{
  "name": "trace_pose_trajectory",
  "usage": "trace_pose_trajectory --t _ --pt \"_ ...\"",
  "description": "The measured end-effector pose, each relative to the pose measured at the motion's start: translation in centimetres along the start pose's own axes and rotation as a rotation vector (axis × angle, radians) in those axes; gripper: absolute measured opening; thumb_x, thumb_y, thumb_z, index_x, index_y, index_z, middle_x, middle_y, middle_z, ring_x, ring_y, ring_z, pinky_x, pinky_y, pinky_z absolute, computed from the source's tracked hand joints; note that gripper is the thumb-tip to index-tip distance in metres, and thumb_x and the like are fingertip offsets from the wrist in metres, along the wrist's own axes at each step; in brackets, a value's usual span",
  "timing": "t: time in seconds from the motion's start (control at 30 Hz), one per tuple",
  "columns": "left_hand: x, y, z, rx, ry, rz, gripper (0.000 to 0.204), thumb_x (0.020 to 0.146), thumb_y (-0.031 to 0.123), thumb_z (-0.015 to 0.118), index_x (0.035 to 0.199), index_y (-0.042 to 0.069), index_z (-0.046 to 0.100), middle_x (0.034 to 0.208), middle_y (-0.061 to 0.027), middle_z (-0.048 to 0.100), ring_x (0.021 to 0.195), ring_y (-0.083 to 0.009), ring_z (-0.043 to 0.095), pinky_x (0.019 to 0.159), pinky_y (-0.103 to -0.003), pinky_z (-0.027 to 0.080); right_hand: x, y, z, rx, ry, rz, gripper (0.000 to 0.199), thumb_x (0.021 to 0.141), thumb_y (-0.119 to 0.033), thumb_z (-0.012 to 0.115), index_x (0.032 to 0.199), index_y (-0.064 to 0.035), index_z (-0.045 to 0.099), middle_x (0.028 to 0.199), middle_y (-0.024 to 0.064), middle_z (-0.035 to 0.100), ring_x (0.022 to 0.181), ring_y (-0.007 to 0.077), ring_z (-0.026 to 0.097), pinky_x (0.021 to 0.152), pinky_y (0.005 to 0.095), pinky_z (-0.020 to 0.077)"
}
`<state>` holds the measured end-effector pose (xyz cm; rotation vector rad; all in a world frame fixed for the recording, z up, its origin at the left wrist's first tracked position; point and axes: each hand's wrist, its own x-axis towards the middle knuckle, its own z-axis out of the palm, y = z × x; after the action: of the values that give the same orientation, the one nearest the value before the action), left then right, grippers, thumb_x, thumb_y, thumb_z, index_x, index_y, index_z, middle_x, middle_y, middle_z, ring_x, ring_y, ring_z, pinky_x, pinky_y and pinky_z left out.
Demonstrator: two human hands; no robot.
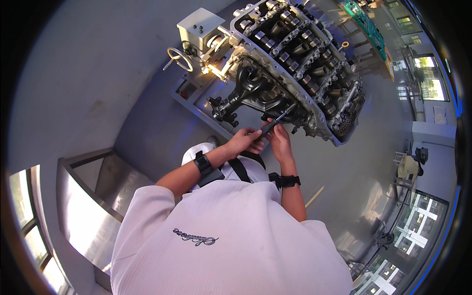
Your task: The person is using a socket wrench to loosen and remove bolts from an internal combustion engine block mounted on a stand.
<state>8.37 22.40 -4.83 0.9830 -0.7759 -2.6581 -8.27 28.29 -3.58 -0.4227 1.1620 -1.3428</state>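
In front of me an engine (300, 54) is mounted tilted, its camshafts and valve gear exposed. A black exhaust manifold (246, 86) is on its near left side. A black-handled tool with a slim metal shaft (269, 128) points up and right at the engine's lower side; whether its tip touches a fastener cannot be made out. My left hand (244, 141) is closed around the handle's lower end. My right hand (280, 142) is closed at the handle's upper part, near the shaft, its fingers partly hidden.
An engine stand with a grey box (199, 24) and a handwheel (178, 59) holds the engine at the left. Below it is a grey base frame (204, 117). A metal bench (93, 196) is at my left. A green-topped table (366, 27) stands at the far right.
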Motion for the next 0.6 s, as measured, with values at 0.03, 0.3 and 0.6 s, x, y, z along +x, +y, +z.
trace_pose_trajectory --t 0.03,0.3,0.6 --pt "-0.1 0.1 0.0 -0.058 -0.036 -0.037 0.051 0.091 0.039 0.054 0.119 -0.004 0.047 0.094 -0.0153 0.061 0.078 -0.0171 0.061 0.064 -0.03 0.056 -0.2 0.0 0.1 -0.022 -0.011 -0.012 0.03 0.088 -0.015 0.06 0.115 -0.0042 0.049 0.102 0.0046 0.056 0.095 0.0167 0.054 0.086 0.034 0.0418" --pt "0.0 0.6 0.9 0.15 0.07 0.022 0.045 0.093 0.037 0.051 0.111 -0.005 0.052 0.092 -0.0145 0.062 0.067 -0.0184 0.063 0.064 -0.029 0.056 0.7 0.8 -1.5 -0.133 0.089 -0.084 0.032 0.086 -0.014 0.064 0.112 -0.0026 0.05 0.098 0.0045 0.055 0.09 0.0135 0.052 0.082 0.0321 0.0411" --pt "0.5 0.3 -0.4 -0.118 -0.127 -0.035 0.045 0.093 0.036 0.051 0.115 -0.003 0.048 0.087 -0.0154 0.064 0.068 -0.0181 0.064 0.063 -0.029 0.056 -0.5 -1.8 1.3 0.053 -0.064 0.042 0.035 0.085 -0.015 0.065 0.115 -0.0046 0.048 0.102 0.0024 0.053 0.09 0.0138 0.053 0.086 0.0292 0.0413"
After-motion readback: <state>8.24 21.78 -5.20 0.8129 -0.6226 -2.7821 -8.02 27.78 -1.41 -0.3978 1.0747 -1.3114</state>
